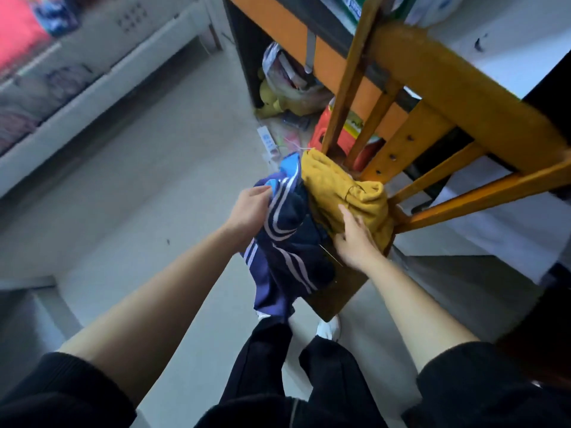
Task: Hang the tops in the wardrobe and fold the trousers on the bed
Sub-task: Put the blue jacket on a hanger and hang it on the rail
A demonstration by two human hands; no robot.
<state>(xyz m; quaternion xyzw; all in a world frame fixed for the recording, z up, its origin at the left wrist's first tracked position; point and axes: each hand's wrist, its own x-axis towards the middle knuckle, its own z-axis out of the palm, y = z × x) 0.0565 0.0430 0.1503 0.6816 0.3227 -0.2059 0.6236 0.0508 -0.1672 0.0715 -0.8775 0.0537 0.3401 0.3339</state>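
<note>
Two garments are piled on the seat of a wooden chair (463,88), low centre of my view. The navy striped garment (287,242) is dark blue with white triple stripes and a light-blue patch at its top; it is crumpled and spills over the seat's front-left edge. I can't tell whether it is a top or trousers. The yellow garment (343,186) is mustard, thick and bunched. It sits just beside the navy one and touches it, pushed against the chair's back rails. The left hand (250,208) grips the navy garment at its upper-left edge, with the fingers curled into the fabric near the blue patch. The right hand (355,239) lies flat with its fingers fairly straight. Its palm is down on the yellow garment where the two meet, and it is pressing rather than grasping. Both forearms are bare and reach forward and down from black sleeves (469,381). The left arm comes in from the lower left with a slightly bent wrist, and the right arm runs straighter from the lower right. Black trouser legs (330,366) and a white shoe (329,327) show below the seat. A red stool (321,131) sits under the desk behind the chair, and a power strip (268,140) lies on the grey floor (154,180).
</note>
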